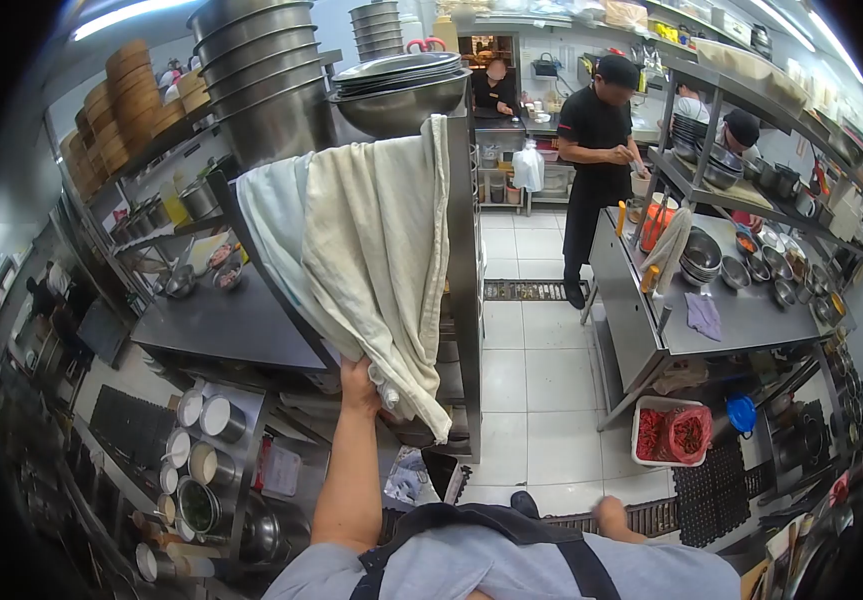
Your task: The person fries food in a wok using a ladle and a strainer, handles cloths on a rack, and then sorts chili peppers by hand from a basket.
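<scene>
In the head view, the left hand (356, 385) is raised against the gathered lower part of a pale cloth (376, 250). Its fingers are partly hidden by the fabric, so I cannot tell whether they are pressed together on it or spread behind it. The cloth hangs in long folds above and to the right of this hand, and its lowest corner dips below the hand. Above the grip, beyond the top of the cloth, are a stack of deep metal pots (266, 90) and a wide metal bowl (401, 105) with trays in it. Left of the hand is a steel counter (221, 320); lower left, white containers (219, 415) sit on a shelf.

The right hand (609, 515) is low, well apart from the cloth; it is too small and blurred to tell how its fingers are set. Nearest above it is a white bin (641, 450) of red food, under a steel table (741, 320) bearing bowls and a purple rag (703, 316). Farther off, a person in black (596, 140) stands beside that table.
</scene>
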Motion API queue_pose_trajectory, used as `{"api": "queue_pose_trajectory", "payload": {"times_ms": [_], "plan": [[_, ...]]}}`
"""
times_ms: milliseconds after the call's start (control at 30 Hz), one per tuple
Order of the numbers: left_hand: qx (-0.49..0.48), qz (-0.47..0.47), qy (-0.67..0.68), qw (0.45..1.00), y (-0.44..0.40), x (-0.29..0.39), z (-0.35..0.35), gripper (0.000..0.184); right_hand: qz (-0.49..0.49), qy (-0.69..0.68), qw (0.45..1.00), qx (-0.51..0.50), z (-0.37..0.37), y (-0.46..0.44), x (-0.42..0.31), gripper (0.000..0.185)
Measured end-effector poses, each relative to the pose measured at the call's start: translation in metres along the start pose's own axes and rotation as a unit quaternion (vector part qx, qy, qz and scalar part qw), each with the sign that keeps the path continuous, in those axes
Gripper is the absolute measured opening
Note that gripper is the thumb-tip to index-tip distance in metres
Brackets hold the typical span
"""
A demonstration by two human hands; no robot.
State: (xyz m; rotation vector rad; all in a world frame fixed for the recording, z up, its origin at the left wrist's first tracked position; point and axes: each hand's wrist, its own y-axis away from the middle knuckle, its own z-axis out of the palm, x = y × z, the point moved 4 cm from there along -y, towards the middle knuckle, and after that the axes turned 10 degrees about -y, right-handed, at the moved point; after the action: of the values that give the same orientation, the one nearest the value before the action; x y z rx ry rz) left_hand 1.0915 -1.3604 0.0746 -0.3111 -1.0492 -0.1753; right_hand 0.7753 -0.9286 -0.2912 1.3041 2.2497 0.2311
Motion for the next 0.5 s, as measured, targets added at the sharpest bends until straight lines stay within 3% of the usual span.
{"api": "queue_pose_trajectory", "payload": {"times_ms": [67,100,200,300,433,500], "plan": [[0.003,0.037,-0.031,0.999,-0.015,-0.029,-0.038,0.045,-0.166,-0.012,0.983,-0.078,0.017,-0.012,-0.064,0.023],[0.003,0.073,-0.063,0.995,-0.021,-0.033,-0.056,0.044,-0.18,-0.022,0.975,-0.131,0.01,-0.006,-0.108,0.025],[0.047,0.149,-0.098,0.983,-0.005,0.031,-0.06,0.044,-0.309,-0.05,0.943,-0.112,-0.001,0.002,-0.193,0.031],[0.086,0.179,-0.145,0.969,-0.024,0.055,-0.128,0.044,-0.341,-0.052,0.932,-0.115,-0.014,0.0,-0.231,0.03],[0.111,0.156,-0.222,0.956,-0.009,0.077,-0.12,0.04,-0.305,-0.046,0.946,-0.102,-0.018,-0.01,-0.224,0.028],[0.056,0.109,-0.202,0.972,0.003,0.065,-0.1,0.035,-0.277,-0.003,0.956,-0.097,-0.009,-0.018,-0.188,0.028]]}}
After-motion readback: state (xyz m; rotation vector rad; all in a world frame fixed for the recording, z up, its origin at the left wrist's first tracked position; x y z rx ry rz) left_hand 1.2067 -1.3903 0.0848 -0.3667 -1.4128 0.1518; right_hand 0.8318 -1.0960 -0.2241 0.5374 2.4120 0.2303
